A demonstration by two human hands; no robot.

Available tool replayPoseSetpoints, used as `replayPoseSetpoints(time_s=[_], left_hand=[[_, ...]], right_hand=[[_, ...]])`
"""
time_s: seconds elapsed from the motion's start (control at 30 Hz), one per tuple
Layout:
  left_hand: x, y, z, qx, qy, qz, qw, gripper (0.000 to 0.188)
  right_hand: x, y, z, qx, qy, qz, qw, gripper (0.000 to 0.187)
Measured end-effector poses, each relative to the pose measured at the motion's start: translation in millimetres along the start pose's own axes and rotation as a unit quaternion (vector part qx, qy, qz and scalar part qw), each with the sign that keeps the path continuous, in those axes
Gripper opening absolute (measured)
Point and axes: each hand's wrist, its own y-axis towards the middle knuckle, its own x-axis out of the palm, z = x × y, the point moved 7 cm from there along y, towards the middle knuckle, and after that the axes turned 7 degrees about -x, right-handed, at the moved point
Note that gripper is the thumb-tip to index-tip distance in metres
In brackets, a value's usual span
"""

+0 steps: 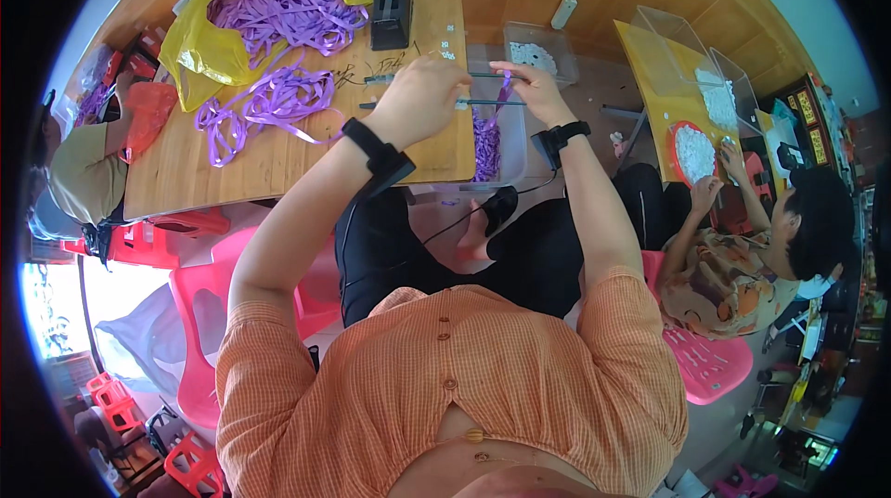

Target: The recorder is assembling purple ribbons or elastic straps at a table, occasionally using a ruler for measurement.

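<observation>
My left hand is closed, its fingertips curled together over two thin dark rods that reach past the table's right edge. What it pinches there is hidden by the fingers. My right hand is at the rods' far-right end, thumb and finger closed on a short length of purple ribbon that hangs by the rods. Beneath it, a clear plastic bin contains many purple ribbon pieces. To the left, a loose heap of purple ribbon lies on the wooden table.
A yellow plastic bag spills more ribbon at the back left, beside a black tape dispenser. Another clear bin holds white pieces. At right, a person works at a table with a red tray.
</observation>
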Motion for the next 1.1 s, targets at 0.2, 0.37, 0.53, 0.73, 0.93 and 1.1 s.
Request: replayPoseSetpoints(time_s=[0.2, 0.37, 0.53, 0.73, 0.93, 1.1], left_hand=[[36, 20, 2, 0.012, 0.046, -0.045, 0.998, 0.032], [52, 25, 5, -0.017, 0.093, -0.093, 0.991, 0.036], [59, 24, -3, -0.051, 0.113, -0.15, 0.981, 0.043], [57, 30, 5, -0.041, 0.094, -0.118, 0.988, 0.037], [48, 20, 3, -0.056, 0.075, -0.087, 0.992, 0.037], [21, -56, 84, 0.012, -0.153, -0.112, 0.982, 0.032]], right_hand=[[39, -1, 15, 0.058, 0.137, 0.026, 0.989, 0.026], [48, -22, 34, 0.071, 0.132, 0.074, 0.986, 0.026], [93, -97, 74, 0.26, 0.245, 0.083, 0.93, 0.027], [138, -203, 115, 0.482, 0.187, 0.017, 0.856, 0.028], [153, -234, 86, 0.551, 0.214, -0.078, 0.803, 0.025], [147, -258, 61, 0.593, 0.225, -0.124, 0.763, 0.029]])
